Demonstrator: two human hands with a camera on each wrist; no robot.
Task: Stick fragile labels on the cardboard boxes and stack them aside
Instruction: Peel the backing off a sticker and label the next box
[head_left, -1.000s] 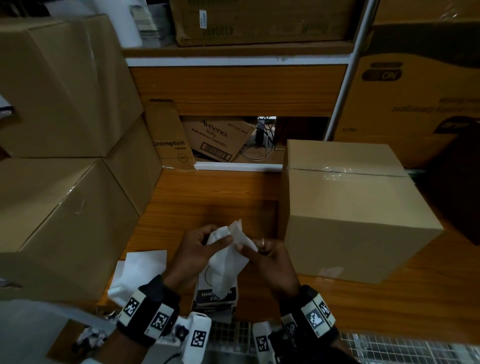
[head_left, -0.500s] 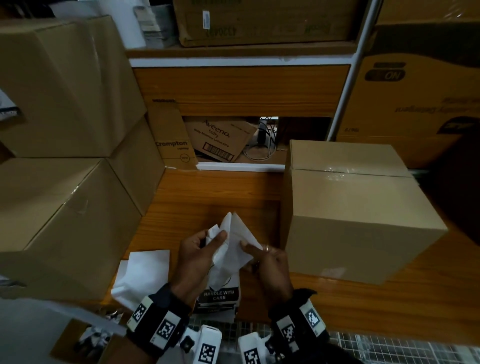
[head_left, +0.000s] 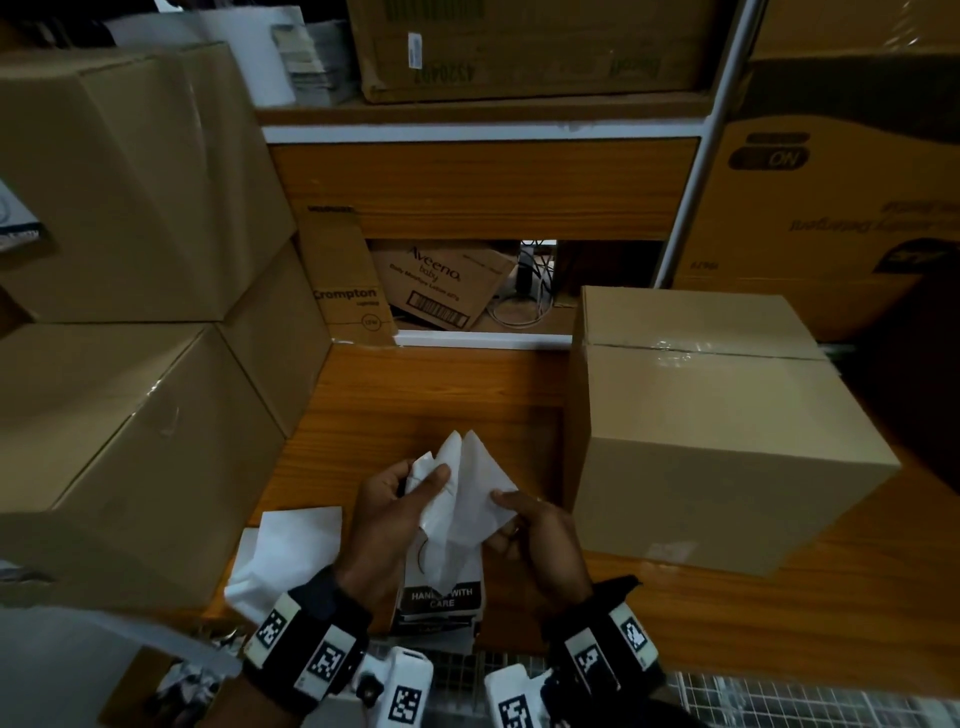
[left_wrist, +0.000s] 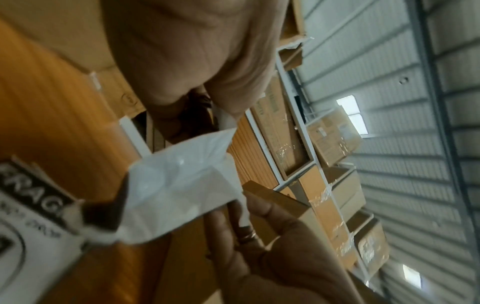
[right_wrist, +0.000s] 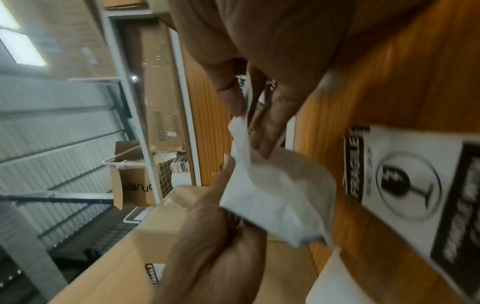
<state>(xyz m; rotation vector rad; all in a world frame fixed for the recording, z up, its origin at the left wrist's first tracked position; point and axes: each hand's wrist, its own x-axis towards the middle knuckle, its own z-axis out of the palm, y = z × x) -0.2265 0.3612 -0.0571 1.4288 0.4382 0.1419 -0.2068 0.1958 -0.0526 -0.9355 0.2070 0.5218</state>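
While both thumbs pinch the label (head_left: 460, 499), I hold it with my left hand (head_left: 387, 512) and right hand (head_left: 535, 525) near the box (head_left: 717, 431) on its left, peeling the backing to expose adhesive.

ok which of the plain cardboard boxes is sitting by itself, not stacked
The taped box right of the right hand, alone on the wooden table. The two boxes at left are stacked.

Wooden table (head_left: 426, 395). Shelf (head_left: 483, 111) behind carries printed cartons; Aveeno carton (head_left: 441, 283) and cables (head_left: 524, 306) beneath. Wire grid (head_left: 779, 699) at near edge.
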